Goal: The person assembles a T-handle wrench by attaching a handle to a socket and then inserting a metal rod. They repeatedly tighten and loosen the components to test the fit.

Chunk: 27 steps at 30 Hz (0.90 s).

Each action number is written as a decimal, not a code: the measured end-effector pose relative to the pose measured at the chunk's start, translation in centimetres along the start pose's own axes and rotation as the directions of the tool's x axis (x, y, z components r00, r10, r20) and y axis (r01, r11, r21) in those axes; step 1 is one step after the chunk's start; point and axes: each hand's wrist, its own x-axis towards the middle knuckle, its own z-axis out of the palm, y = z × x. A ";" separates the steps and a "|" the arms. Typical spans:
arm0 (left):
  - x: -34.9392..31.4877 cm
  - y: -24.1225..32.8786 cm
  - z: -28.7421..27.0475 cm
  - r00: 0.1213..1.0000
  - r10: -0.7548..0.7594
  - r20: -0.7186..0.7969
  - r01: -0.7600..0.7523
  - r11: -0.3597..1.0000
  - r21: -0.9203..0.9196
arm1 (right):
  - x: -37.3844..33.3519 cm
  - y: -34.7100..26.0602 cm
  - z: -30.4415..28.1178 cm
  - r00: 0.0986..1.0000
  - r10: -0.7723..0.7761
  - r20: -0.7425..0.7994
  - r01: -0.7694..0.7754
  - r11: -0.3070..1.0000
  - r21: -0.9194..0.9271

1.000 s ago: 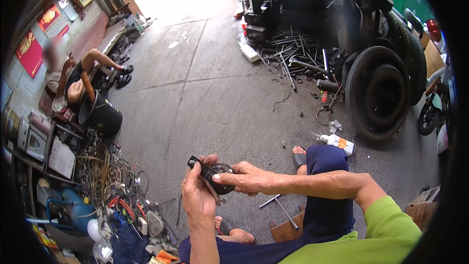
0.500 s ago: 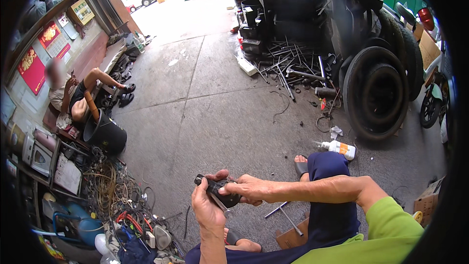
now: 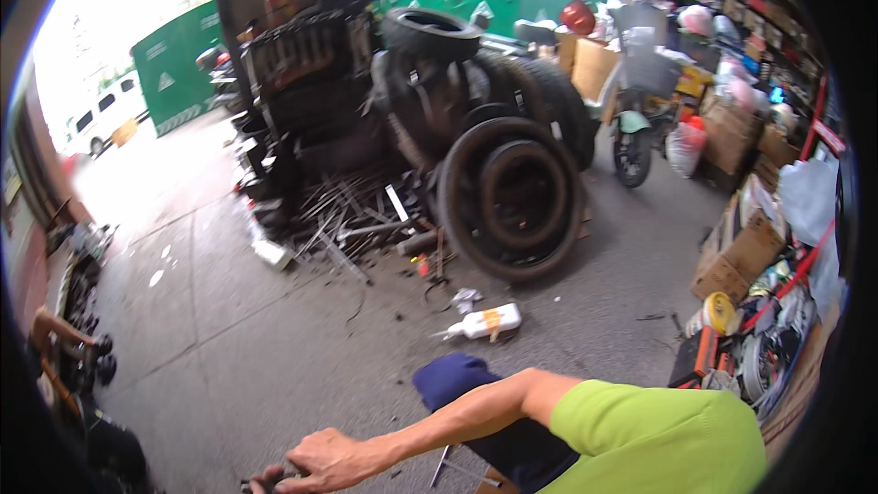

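My right hand (image 3: 327,459) is at the lower edge, left of the middle, its fingers bent over a small dark part (image 3: 291,473) that shows only in bits. Darkened fingertips show just beyond it; I cannot tell for sure whether they belong to my left hand. The rest of my left hand and most of the black part are cut off by the lower edge. My right forearm reaches in from a green sleeve, over my dark blue trouser knee (image 3: 455,381). Below the forearm, a thin metal T-handle wrench (image 3: 441,465) lies on the floor.
A white spray bottle (image 3: 485,321) lies on the concrete floor ahead of my knee. Beyond it stand a large wheel (image 3: 457,210), stacked tyres and a heap of metal rods (image 3: 334,210). Cartons (image 3: 743,252) and clutter line the right side. A seated person's leg (image 3: 59,329) shows far left.
The view has swung right, so the floor things sit further left and the right-hand clutter has come in. My hands have shifted to the lower edge; the left is mostly out of view.
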 end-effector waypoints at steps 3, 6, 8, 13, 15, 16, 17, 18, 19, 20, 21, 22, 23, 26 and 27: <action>-0.6 -0.4 3.0 0.998 -0.017 -0.061 0.021 0.997 0.074 | 0.5 2.0 0.8 0.959 -0.087 -0.268 0.075 0.996 -0.056; -1.7 -0.7 4.9 0.999 -0.026 -0.032 0.031 0.987 0.159 | 0.7 2.1 0.8 0.913 -0.172 -0.370 0.195 0.981 0.024; -1.6 -1.7 5.2 0.998 -0.036 0.042 0.026 0.978 0.208 | 0.0 1.6 0.4 0.902 -0.211 -0.375 0.253 0.965 0.065; 0.9 -5.5 1.5 0.978 0.036 0.205 -0.052 0.996 0.074 | -0.9 -0.1 -0.2 0.944 -0.223 -0.244 0.249 0.965 0.083; 0.7 -5.1 1.9 0.972 0.047 0.230 -0.036 0.998 -0.052 | -0.9 0.3 -0.3 0.930 -0.233 -0.283 0.260 0.963 0.063; 1.3 -5.6 0.6 0.977 0.020 0.213 -0.015 1.000 -0.026 | -0.9 -0.1 -0.3 0.942 -0.207 -0.265 0.235 0.969 0.076; 0.8 -5.1 1.0 0.984 0.030 0.177 -0.031 1.000 0.003 | -0.8 -0.3 -0.3 0.953 -0.174 -0.248 0.199 0.977 0.080; 0.6 -4.8 1.5 0.985 0.031 0.170 -0.028 0.999 -0.017 | -0.8 -0.6 -0.3 0.961 -0.150 -0.233 0.173 0.981 0.082; 0.3 -4.4 2.1 0.984 0.027 0.176 -0.025 1.000 -0.011 | -0.9 -0.8 -0.5 0.967 -0.119 -0.226 0.138 0.988 0.071; 0.2 -4.3 2.2 0.985 0.007 0.172 -0.006 1.000 -0.007 | -1.0 -0.8 -0.8 0.974 -0.105 -0.202 0.116 0.992 0.041; 0.2 -4.3 1.9 0.985 -0.014 0.171 0.015 1.000 -0.002 | -1.0 -1.1 -1.0 0.975 -0.118 -0.188 0.124 0.992 0.022; 0.3 -4.3 1.2 0.981 -0.020 0.194 0.019 1.000 0.007 | -0.8 -1.1 -0.8 0.973 -0.145 -0.180 0.146 0.989 -0.004; 0.1 -4.4 1.4 0.982 -0.016 0.190 0.016 1.000 0.002 | -0.9 -0.9 -0.9 0.971 -0.162 -0.174 0.157 0.987 -0.041; -0.1 -4.5 1.5 0.981 -0.010 0.193 0.009 1.000 0.003 | -0.8 -0.7 -0.9 0.975 -0.176 -0.140 0.173 0.984 -0.029; -0.2 -4.4 1.5 0.980 -0.014 0.198 0.012 1.000 0.011 | -0.9 -0.7 -0.9 0.979 -0.155 -0.134 0.159 0.987 0.019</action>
